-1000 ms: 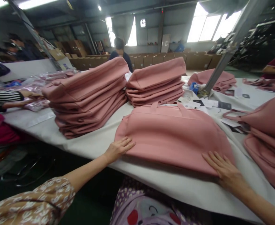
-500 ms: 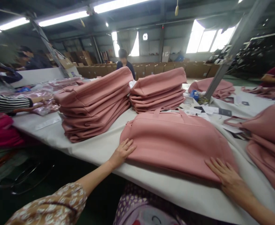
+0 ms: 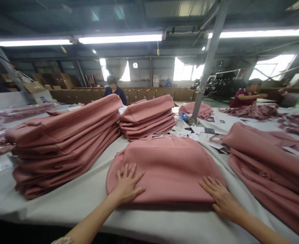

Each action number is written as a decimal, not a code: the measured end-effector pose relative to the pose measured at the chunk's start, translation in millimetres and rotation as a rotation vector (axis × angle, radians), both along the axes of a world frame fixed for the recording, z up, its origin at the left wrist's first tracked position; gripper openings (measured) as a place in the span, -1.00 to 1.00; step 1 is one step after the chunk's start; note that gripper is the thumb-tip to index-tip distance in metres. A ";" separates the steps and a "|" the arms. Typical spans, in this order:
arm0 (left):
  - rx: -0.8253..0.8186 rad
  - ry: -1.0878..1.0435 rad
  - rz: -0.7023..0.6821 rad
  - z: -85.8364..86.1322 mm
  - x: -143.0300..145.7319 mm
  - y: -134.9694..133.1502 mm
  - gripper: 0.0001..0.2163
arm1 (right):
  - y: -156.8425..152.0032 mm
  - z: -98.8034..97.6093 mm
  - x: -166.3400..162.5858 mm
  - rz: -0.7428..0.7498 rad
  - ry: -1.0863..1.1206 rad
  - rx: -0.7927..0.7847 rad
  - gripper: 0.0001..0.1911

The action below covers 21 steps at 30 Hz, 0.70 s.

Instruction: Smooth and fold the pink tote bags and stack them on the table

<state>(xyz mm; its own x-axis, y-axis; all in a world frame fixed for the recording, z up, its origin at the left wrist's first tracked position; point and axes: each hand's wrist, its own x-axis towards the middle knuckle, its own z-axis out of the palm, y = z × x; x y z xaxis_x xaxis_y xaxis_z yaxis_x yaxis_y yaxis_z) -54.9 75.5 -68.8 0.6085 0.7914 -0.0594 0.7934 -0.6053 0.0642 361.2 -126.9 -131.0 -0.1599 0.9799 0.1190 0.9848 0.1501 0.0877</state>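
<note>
1. Your left hand point(image 3: 127, 184) lies flat on the near left part of the pink handbag point(image 3: 164, 162), fingers spread wide and gripping nothing.
2. Your right hand point(image 3: 219, 196) lies palm down on the bag's near right corner. Its fingers are straight and slightly apart, and its heel is at the bag's edge.
3. The handbag lies flat on the white-covered table point(image 3: 88, 196), right in front of you, between the two hands.
4. Its long axis runs left to right across your view. The two carry handles point(image 3: 162, 136) are on the far edge and point away from you, and the rounded bottom edge faces you.
5. To your left is a tall stack of matching bags point(image 3: 62, 142). A lower stack point(image 3: 148, 117) sits beyond the handbag, and a loose pile point(image 3: 266, 159) is on your right.
6. Small cards and paper tags point(image 3: 197, 130) are scattered past the bag by a metal post point(image 3: 206, 67). Their print is too small to read.
</note>
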 end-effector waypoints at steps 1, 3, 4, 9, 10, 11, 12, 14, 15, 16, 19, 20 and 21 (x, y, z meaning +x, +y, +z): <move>-0.002 0.010 0.015 -10.3 0.3 0.7 -0.37 | -1.0 9.7 -5.8 -0.035 0.041 -0.053 -0.07; 0.012 0.016 0.020 -22.8 -1.0 1.3 -0.35 | 1.9 37.8 -16.7 -0.093 0.132 -0.170 -0.15; 0.013 0.018 0.015 -25.0 -1.7 1.6 -0.35 | 6.3 55.7 -21.3 -0.113 0.184 -0.199 -0.25; -0.022 0.055 0.001 -18.1 -2.6 6.3 -0.36 | 49.7 130.4 -30.1 -0.152 0.144 0.228 -0.51; -0.024 0.060 -0.008 -17.3 -3.0 7.8 -0.37 | 58.3 130.0 -29.2 -0.198 0.066 0.299 -0.50; -0.031 0.065 -0.020 -17.3 -3.8 9.2 -0.38 | 65.4 122.3 -27.6 -0.264 -0.003 0.318 -0.48; -0.041 0.069 -0.037 -18.2 -4.9 10.5 -0.38 | 70.6 107.9 -25.7 -0.349 -0.048 0.290 -0.46; -0.051 0.071 -0.072 -22.3 -7.7 12.2 -0.37 | 75.0 66.8 -21.3 -0.510 -0.077 0.168 -0.39; -0.045 0.066 -0.089 -25.4 -9.0 12.4 -0.36 | 75.0 45.3 -19.0 -0.561 -0.076 0.114 -0.36; -0.027 0.053 -0.104 -29.0 -10.2 12.2 -0.34 | 74.2 26.2 -16.6 -0.588 -0.073 0.081 -0.34; 0.068 -0.007 -0.105 -40.7 -12.3 10.3 -0.37 | 71.3 -3.7 -8.7 -0.571 -0.042 0.077 -0.35; 0.098 -0.022 -0.098 -43.8 -12.6 9.5 -0.41 | 70.4 -5.0 -5.9 -0.548 -0.013 0.094 -0.38; 0.127 -0.031 -0.091 -45.8 -12.8 8.9 -0.44 | 69.0 -3.5 -3.2 -0.518 0.028 0.123 -0.40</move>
<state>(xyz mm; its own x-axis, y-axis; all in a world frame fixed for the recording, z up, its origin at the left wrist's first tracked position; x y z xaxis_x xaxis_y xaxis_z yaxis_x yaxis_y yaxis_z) -67.8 84.3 -114.6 0.6778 0.7329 0.0579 0.7339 -0.6792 0.0062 358.1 -57.9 -134.5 0.3465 0.9082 0.2349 0.9292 -0.3667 0.0469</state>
